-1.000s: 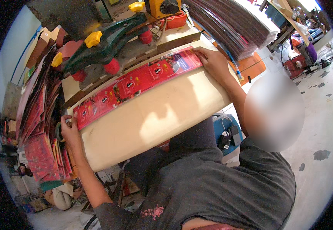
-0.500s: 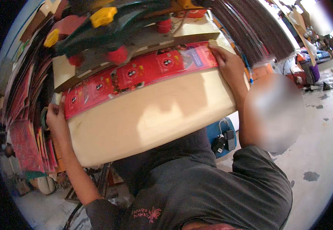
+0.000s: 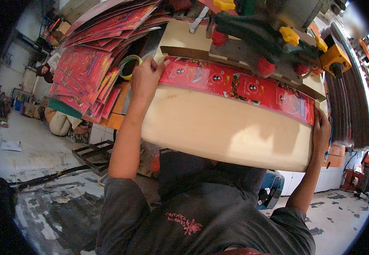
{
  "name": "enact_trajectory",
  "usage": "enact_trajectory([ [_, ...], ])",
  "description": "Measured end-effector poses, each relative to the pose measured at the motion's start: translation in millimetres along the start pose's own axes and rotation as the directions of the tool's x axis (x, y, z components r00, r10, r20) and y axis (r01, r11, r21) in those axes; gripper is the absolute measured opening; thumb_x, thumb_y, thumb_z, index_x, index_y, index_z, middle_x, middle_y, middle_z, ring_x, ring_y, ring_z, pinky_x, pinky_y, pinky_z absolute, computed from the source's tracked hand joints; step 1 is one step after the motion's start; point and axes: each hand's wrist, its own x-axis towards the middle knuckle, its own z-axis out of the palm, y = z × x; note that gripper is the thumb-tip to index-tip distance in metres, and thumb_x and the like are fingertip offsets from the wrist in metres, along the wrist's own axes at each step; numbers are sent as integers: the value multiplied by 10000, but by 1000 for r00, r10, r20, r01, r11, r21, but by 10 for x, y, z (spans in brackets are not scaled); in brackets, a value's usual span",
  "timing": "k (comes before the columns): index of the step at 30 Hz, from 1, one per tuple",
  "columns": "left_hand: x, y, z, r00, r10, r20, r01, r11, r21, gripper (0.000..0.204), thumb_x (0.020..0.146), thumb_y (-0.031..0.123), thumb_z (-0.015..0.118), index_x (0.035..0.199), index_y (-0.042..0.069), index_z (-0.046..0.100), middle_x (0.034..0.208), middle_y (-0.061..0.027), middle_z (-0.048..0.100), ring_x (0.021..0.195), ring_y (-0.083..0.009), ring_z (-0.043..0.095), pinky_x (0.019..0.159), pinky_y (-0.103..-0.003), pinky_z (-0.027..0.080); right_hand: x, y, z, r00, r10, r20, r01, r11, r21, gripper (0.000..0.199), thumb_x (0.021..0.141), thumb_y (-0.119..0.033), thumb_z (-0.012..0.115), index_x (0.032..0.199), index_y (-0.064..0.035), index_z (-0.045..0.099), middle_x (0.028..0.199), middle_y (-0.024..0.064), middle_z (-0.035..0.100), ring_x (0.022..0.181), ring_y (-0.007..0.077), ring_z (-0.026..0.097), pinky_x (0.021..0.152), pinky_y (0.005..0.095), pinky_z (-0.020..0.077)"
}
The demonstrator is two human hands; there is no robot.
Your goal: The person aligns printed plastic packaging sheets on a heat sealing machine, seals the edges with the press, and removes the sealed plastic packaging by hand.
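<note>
Room: workshop with a stained concrete floor (image 3: 44,199); stacks of red printed sheets (image 3: 89,72) lie fanned out to the left of the left-hand fingers.
Counter: cream-coloured counter (image 3: 227,127) with a rounded near edge, directly in front of the person.
Red card strip: a long strip of red printed cards (image 3: 239,87) lies across the counter, running from the left-hand fingers to the right-hand fingers, along the foot of the machine.
Machine: dark green press-type machine (image 3: 256,38) with red knobs and yellow caps, just beyond the strip, on the far side of both sets of fingers.
Tape roll: a yellowish tape roll (image 3: 127,66) sits just to the left of the left-hand fingers, apart from the strip.
Left hand: left hand (image 3: 144,78) rests at the left end of the strip; fingers (image 3: 154,63) are extended and laid flat, pressing on the strip's corner, not curled around it.
Right hand: right hand (image 3: 322,127) sits at the right end of the counter; fingers (image 3: 318,114) are lightly bent against the strip's end and the counter edge. Whether they pinch the strip cannot be told.
Clothing: dark grey shirt (image 3: 201,216), below the counter edge.
</note>
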Motion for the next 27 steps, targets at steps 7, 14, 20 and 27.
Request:
enact_trajectory([
  [7,-20,74,-67,1000,-3,18,2,1000,27,537,891,525,724,800,4,630,724,-202,673,709,-413,663,666,-499,503,-6,23,25,1000,-9,0,9,999,40,344,1048,-263,542,1313,-85,667,1246,179,704,1142,300,690,981,373,500],
  [14,19,82,51,998,60,-25,-59,998,32,553,880,542,730,828,-2,647,764,-223,688,765,-429,686,698,-502,519,-50,28,-95,1000,-1,-11,1,999,37,343,1040,-237,555,1309,-56,670,1227,182,714,1135,283,691,983,366,498],
  [20,147,-549,264,993,118,-16,-119,975,-188,585,927,529,706,1022,-48,679,944,-261,717,874,-354,703,824,-440,528,-44,-173,69,999,35,-19,-28,956,291,328,1014,-161,539,1277,-37,691,1225,151,731,1113,219,699,986,339,504],
  [27,126,-160,117,995,71,69,-68,997,-45,687,927,611,662,857,-65,564,714,-186,547,678,-325,499,719,-426,465,-58,9,19,993,36,-111,-39,999,-30,269,966,-337,628,1198,-267,746,994,124,754,897,339,722,785,453,552],
])
